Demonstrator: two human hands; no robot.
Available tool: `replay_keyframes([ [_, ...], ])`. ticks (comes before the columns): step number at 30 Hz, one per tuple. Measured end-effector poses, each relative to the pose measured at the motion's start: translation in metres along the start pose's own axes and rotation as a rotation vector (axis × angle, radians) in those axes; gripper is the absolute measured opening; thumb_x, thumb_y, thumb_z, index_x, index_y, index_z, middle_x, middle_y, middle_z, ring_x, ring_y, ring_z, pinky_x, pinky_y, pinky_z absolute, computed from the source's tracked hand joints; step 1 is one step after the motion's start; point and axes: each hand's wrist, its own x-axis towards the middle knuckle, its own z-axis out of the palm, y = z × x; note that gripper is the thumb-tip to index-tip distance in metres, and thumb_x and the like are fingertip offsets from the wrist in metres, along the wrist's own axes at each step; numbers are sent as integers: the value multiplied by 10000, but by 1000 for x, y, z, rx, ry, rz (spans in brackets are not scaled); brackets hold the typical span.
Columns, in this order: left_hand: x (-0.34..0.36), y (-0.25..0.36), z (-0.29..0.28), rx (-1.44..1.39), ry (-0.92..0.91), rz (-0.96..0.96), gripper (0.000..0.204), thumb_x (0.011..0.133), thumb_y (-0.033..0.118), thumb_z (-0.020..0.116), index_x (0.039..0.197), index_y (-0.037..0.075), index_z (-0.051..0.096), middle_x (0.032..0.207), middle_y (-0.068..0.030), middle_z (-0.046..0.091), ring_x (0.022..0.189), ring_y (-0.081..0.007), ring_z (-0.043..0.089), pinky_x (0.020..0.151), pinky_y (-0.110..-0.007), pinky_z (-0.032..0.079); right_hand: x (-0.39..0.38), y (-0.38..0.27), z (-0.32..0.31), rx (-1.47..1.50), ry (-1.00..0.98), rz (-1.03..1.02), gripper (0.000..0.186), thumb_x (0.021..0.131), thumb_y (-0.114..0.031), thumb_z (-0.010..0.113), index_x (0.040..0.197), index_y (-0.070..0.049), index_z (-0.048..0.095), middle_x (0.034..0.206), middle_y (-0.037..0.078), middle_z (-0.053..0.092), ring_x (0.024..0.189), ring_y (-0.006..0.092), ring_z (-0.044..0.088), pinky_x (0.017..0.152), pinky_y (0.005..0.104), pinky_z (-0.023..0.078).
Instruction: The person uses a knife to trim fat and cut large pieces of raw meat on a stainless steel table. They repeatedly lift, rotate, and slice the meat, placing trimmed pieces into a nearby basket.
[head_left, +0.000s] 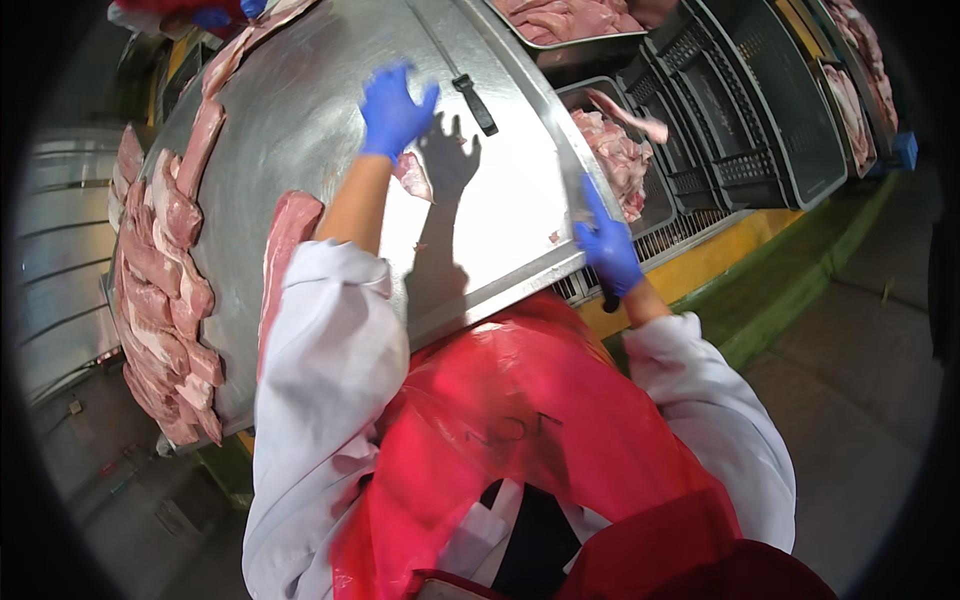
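My left hand (395,112), in a blue glove, hovers over the metal table (520,190) with its fingers spread and nothing in them. Just below it lies a small scrap of meat (413,177). My right hand (608,245), also gloved in blue, is at the table's right rim with its forefinger stretched forward. The dark end of a handle (610,299) sticks out beneath that hand; the rest of the tool is hidden. A sharpening steel (474,103) with a black handle rests on the table beyond my hands. Beside my left forearm lies a long strip of meat (285,240).
Overlapping meat pieces (165,290) line the table's left edge. On the right, a grey crate (655,205) holds pale trimmings (612,155), next to black perforated crates (740,110). A metal tray of meat (570,22) stands at the back. Another person's gloved hand (210,17) shows far left.
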Motion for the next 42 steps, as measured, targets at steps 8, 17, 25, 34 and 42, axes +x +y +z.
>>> replay_keyframes([
  [8, -227, -107, 11, -104, -159, -29, 78, 785, 146, 639, 826, 79, 637, 895, -136, 608, 900, -340, 582, 786, -467, 500, -10, -13, -1, -79, 195, 171, 768, 958, 38, 519, 1615, -241, 238, 886, 28, 641, 562, 56, 469, 475, 229, 413],
  [17, -582, -258, -226, 149, -209, -557, 274, 814, 182, 701, 1069, 90, 661, 940, -145, 624, 899, -363, 601, 771, -462, 499, 86, -71, 233, -214, -400, 8, 755, 953, -84, 559, 1615, -211, 220, 885, 100, 708, 726, 134, 649, 671, 315, 552],
  [25, -512, -326, -242, 267, 62, -548, 494, 859, 364, 702, 1222, 43, 609, 1189, -206, 626, 1100, -420, 582, 966, -512, 440, 145, -113, 432, 89, -248, 259, 789, 952, -26, 531, 1623, -239, 174, 940, 98, 683, 613, 128, 604, 531, 287, 510],
  [34, -351, -290, -150, -518, -737, -419, 542, 964, 477, 552, 1226, 2, 554, 1171, -308, 614, 1063, -463, 616, 920, -501, 480, 201, -28, 392, -529, -163, -103, 780, 948, -119, 576, 1606, -308, 202, 989, 219, 721, 791, 302, 723, 738, 370, 568],
  [42, -108, -369, -68, -669, -513, -451, 567, 855, 420, 729, 1282, 70, 599, 1156, -163, 689, 1054, -278, 664, 928, -379, 520, 167, -79, 339, -314, -98, 289, 843, 910, -5, 597, 1601, -322, 233, 1070, 147, 719, 683, 138, 644, 659, 311, 551],
])
